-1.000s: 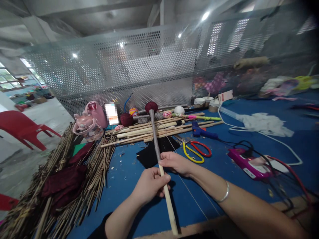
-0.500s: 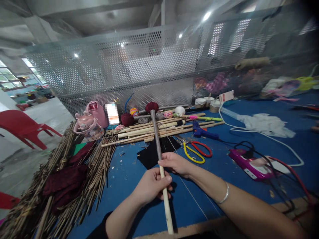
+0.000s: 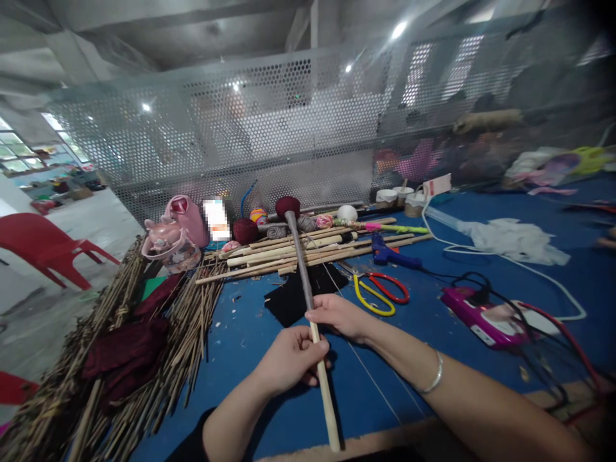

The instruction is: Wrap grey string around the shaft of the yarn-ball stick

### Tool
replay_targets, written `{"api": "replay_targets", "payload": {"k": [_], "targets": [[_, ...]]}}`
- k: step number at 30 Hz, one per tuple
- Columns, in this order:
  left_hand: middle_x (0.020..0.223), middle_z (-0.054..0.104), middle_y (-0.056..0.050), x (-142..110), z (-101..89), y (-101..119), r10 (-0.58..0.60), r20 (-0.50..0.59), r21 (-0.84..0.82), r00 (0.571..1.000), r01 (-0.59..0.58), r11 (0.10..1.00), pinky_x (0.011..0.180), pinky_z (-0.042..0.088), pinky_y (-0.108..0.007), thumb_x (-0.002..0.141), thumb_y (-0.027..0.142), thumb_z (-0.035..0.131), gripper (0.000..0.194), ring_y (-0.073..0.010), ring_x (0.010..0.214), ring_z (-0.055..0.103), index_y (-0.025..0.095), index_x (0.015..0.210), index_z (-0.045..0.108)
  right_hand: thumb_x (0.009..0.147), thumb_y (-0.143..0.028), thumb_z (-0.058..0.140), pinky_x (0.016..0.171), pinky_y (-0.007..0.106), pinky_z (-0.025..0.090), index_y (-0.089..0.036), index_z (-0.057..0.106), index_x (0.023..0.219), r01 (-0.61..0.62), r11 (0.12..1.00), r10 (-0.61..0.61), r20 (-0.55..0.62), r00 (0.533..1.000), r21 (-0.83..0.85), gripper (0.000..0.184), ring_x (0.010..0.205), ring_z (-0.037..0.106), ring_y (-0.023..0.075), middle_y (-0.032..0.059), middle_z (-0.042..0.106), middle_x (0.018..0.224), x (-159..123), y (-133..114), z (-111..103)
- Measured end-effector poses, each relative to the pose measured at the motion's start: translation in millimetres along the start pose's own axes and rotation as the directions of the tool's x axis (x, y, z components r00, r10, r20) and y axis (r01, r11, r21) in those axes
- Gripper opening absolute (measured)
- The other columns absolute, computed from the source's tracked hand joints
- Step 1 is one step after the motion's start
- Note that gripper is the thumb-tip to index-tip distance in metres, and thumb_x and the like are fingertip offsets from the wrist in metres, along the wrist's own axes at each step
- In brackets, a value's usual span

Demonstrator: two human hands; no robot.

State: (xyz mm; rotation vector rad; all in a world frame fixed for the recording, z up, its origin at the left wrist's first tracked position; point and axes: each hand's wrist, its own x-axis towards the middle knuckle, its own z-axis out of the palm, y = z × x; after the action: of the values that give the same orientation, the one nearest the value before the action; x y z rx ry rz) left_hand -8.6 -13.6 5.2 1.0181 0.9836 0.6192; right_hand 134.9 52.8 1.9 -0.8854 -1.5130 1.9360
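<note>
Stick (image 3: 329, 414), one: pale wood, grey wrapping (image 3: 301, 263) above the fingers, dark red head (image 3: 287, 206) farthest from them. Left hand (image 3: 291, 360): fingers closed round bare wood. Right hand (image 3: 337, 316): fingertips pinching the wrapping's lower end. Black cloth (image 3: 283, 303): beyond the fingertips. Scissors (image 3: 357, 289): beyond the right fingers, rightward.

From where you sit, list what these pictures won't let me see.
All in the head view:
- Stick: stretch inside the left hand, hidden by its grip.
- Pixelated rectangle: content, masked by coarse blocks.
- Shapes behind the perforated panel: blurred, broken up by its mesh.
- Lower-left red object: cut off by the left edge.
</note>
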Motion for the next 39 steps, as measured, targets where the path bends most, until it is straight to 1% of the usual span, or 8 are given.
{"api": "replay_targets", "payload": {"k": [4,12,20,28,31,34,36,39], "targets": [[0.057,0.06,-0.003,3.2,1.7,-4.5,0.051,-0.06,0.069,0.997,-0.047,0.997,0.042,0.04,-0.018,0.065,0.043,0.061,0.034,-0.0067,0.041,0.051,0.011,0.071,0.054,0.063,-0.035,0.067,0.039,0.016,0.023,-0.012,0.047,0.062,0.009,0.999,-0.012,-0.077,0.997,-0.043,0.03,0.043,0.032,0.0026,-0.007,0.041,0.048,0.4,0.3,1.5],[0.071,0.064,-0.008,-4.2,3.9,7.3,-0.012,0.106,-0.219,0.994,0.035,0.975,0.046,0.045,-0.019,0.068,0.036,0.06,0.034,-0.016,0.061,0.063,0.013,0.092,0.052,0.073,-0.04,0.056,0.031,0.016,0.006,-0.015,0.049,0.083,-0.129,0.979,0.099,0.184,0.978,0.158,0.028,0.031,0.021,0.0026,-0.0115,0.027,0.039,-3.5,-2.6,-5.8],[0.054,0.058,-0.002,3.3,2.6,-3.2,0.054,-0.079,0.086,0.995,-0.047,0.995,0.039,0.04,-0.016,0.067,0.04,0.06,0.03,-0.0064,0.039,0.05,0.011,0.071,0.052,0.068,-0.035,0.063,0.033,0.016,0.013,-0.013,0.045,0.064,-0.005,1.0,0.004,0.022,1.0,0.007,0.029,0.036,0.024,0.0011,-0.0092,0.034,0.042,0.4,1.8,2.5],[0.072,0.064,-0.007,-5.6,-1.1,13.2,-0.027,0.099,-0.297,0.995,0.056,0.953,0.044,0.043,-0.016,0.071,0.034,0.058,0.033,-0.0136,0.059,0.062,0.014,0.097,0.054,0.075,-0.037,0.055,0.032,0.015,0.007,-0.014,0.049,0.082,-0.042,0.987,0.023,0.125,0.992,0.154,0.024,0.033,0.017,0.0012,-0.0097,0.035,0.042,-1.4,-1.4,-6.2],[0.072,0.063,-0.007,-3.6,-0.6,10.1,-0.039,0.084,-0.209,0.996,0.056,0.976,0.044,0.042,-0.018,0.073,0.038,0.055,0.035,-0.0145,0.058,0.062,0.015,0.098,0.052,0.075,-0.035,0.054,0.031,0.015,0.009,-0.014,0.048,0.075,-0.028,0.994,0.017,0.111,0.994,0.102,0.021,0.032,0.02,0.0011,-0.0081,0.04,0.042,0.0,2.0,-7.3],[0.066,0.06,-0.004,1.1,1.8,2.1,0.04,-0.078,0.057,0.996,-0.036,0.998,0.041,0.037,-0.019,0.074,0.048,0.048,0.036,-0.0123,0.049,0.056,0.015,0.091,0.051,0.074,-0.032,0.055,0.03,0.015,0.011,-0.014,0.047,0.068,-0.039,0.999,0.039,0.069,0.997,0.006,0.02,0.031,0.023,0.0013,-0.0077,0.041,0.042,2.0,4.6,-6.3],[0.058,0.054,-0.001,3.5,1.5,-2.3,0.199,-0.247,0.28,0.948,-0.127,0.952,0.042,0.033,-0.019,0.074,0.05,0.045,0.036,-0.0097,0.047,0.048,0.015,0.076,0.053,0.072,-0.029,0.056,0.029,0.015,0.012,-0.014,0.046,0.066,-0.053,0.998,0.054,0.025,0.998,-0.046,0.019,0.031,0.023,0.0017,-0.0092,0.035,0.039,2.7,4.8,-5.0],[0.054,0.044,0.003,6.4,-5.3,-3.2,0.437,-0.46,0.457,0.773,-0.216,0.863,0.046,0.029,-0.02,0.075,0.048,0.045,0.035,-0.0084,0.051,0.04,0.016,0.064,0.049,0.072,-0.029,0.055,0.029,0.015,0.013,-0.016,0.045,0.066,-0.079,0.994,0.077,-0.022,0.997,-0.081,0.017,0.03,0.021,0.0026,-0.0109,0.03,0.037,2.2,3.4,-3.2]]}}
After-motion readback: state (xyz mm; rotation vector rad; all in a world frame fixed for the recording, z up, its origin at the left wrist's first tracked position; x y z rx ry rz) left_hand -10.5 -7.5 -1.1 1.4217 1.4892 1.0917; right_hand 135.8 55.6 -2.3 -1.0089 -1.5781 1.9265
